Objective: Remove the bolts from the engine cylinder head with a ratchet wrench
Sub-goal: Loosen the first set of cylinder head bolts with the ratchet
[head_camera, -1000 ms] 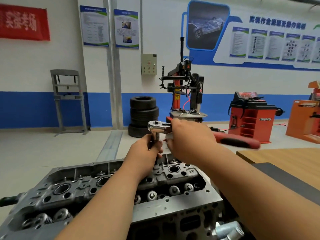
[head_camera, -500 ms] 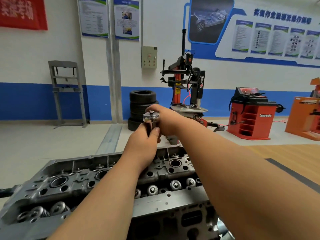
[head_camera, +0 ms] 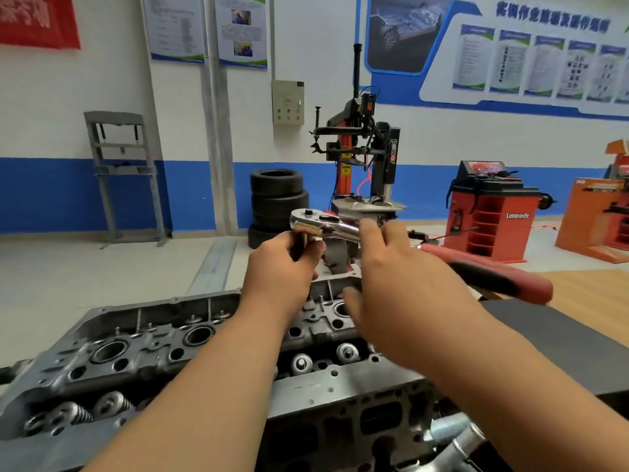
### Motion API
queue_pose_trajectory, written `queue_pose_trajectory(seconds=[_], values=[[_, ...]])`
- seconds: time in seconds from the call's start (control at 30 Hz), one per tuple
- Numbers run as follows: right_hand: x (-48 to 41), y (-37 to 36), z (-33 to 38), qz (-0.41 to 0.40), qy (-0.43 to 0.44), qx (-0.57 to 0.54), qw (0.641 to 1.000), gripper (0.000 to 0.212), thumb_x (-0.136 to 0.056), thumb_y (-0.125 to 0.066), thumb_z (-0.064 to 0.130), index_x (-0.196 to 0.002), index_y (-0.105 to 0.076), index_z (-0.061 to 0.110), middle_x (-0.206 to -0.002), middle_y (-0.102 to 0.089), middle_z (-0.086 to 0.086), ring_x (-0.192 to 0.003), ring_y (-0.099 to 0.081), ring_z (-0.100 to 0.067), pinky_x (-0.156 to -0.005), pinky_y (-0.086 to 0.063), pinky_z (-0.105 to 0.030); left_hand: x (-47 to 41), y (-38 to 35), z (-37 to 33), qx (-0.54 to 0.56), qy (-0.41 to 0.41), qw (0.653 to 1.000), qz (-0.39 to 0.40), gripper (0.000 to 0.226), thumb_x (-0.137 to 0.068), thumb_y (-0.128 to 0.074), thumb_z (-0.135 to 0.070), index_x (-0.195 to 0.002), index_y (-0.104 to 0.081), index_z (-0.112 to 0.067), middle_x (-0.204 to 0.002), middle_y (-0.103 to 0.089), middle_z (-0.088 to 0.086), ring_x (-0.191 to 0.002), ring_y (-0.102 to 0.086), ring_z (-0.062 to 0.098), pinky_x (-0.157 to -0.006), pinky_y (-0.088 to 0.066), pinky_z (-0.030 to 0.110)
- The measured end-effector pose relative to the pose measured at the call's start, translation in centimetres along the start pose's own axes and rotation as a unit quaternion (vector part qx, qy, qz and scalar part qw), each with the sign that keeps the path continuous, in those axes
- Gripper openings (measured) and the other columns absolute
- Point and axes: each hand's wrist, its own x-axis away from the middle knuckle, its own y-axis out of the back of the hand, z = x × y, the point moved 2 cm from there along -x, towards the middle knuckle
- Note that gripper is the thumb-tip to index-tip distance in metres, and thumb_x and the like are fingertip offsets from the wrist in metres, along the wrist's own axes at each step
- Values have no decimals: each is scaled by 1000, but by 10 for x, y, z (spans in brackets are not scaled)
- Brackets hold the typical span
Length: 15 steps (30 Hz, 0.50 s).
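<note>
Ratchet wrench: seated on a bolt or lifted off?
Cannot tell: the left hand grips beneath the ratchet wrench, hiding whatever reaches the cylinder head.

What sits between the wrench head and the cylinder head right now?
Head view: the left hand, gripping the dark stem under the wrench head, above the cylinder head.

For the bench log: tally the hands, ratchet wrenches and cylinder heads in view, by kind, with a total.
hands: 2 (left hand, right hand)
ratchet wrench: 1
cylinder head: 1
total: 4
</note>
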Motion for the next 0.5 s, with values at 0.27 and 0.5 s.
queue_pose_trajectory(seconds=[0.27, 0.5], values=[[-99, -32, -22, 88, -37, -213, 972, 42, -88, -59, 18, -125, -40, 15, -125, -41, -7, -96, -53, -22, -82, -48, -35, -5, -7, 5, -13, 27, 999, 28, 13, -96, -53, -38, -102, -55, -27, -91, -67, -5, -79, -67, 15, -67, -45, 29], [-131, -61, 7, 106, -12, -344, 933, 51, -85, -61, 11, -131, -37, 12, -129, -35, -10, -92, -51, -19, -84, -37, -25, -1, 0, 2, -15, 17, 999, 37, 15, -100, -47, -28, -88, -56, -31, -80, -67, -7, -61, -64, 2, -55, -45, 17]])
